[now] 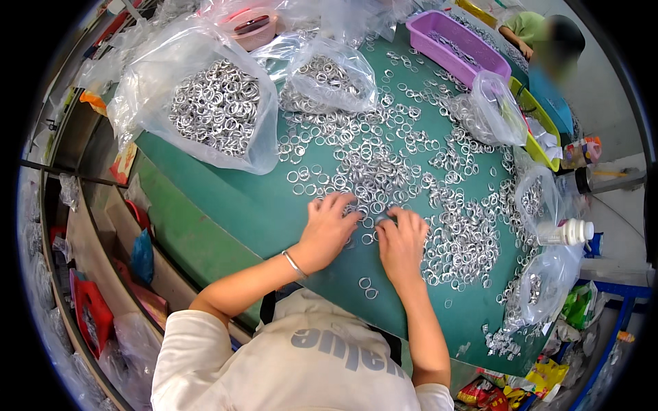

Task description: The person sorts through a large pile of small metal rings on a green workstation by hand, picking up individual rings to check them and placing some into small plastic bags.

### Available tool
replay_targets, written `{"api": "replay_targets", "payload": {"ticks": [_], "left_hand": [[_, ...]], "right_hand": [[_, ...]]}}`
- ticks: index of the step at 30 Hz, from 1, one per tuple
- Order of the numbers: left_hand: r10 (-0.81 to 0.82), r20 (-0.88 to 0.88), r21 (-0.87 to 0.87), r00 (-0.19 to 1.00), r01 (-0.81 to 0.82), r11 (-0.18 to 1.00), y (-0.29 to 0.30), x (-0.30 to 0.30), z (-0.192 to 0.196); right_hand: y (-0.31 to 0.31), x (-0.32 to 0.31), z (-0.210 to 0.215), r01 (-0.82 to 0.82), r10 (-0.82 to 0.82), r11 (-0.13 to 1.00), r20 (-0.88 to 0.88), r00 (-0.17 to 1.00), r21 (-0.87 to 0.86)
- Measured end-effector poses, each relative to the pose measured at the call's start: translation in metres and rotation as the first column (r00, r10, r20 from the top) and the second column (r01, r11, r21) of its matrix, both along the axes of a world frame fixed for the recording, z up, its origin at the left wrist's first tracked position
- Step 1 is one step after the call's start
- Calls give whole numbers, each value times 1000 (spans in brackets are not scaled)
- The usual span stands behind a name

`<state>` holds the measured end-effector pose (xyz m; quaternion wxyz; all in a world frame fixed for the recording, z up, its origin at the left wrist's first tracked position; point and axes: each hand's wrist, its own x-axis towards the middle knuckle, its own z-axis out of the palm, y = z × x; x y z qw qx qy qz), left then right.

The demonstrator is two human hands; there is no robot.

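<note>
Loose silver metal rings lie in a wide heap on the green tabletop. At the heap's near edge, my left hand rests with bent, slightly parted fingers, its fingertips among the rings. My right hand is just to the right, fingers curved and apart. A small grey blur shows by its thumb and forefinger, too indistinct to name. A denser patch of rings lies beside my right hand. Two rings sit apart, nearer my body, between my forearms.
A large clear bag of rings stands far left, beside a smaller bag. At the far right are a purple basket, a green basket and another person. A white bottle lies by bags at the right edge.
</note>
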<state>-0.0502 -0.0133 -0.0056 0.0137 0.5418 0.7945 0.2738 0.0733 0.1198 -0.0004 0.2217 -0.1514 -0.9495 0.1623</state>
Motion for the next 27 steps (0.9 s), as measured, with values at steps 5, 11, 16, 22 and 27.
{"api": "replay_targets", "payload": {"ticks": [5, 11, 16, 22, 27], "left_hand": [[101, 9, 51, 995, -101, 994, -10, -9, -2], [36, 71, 83, 997, -42, 996, -3, -8, 3], [38, 50, 137, 998, -45, 990, 16, -33, 8], [95, -28, -7, 995, -95, 995, 46, -51, -5], [48, 63, 36, 997, -51, 998, 35, -58, -4]], "right_hand": [[0, 19, -3, 84, -83, 990, 14, 996, -111], [3, 3, -11, 89, -91, 995, 63, 994, 39], [6, 15, -6, 114, -116, 993, 35, 993, 36], [13, 20, -11, 153, -153, 988, -3, 988, 30], [-7, 45, 5, 15, -20, 986, -27, 999, -164]]}}
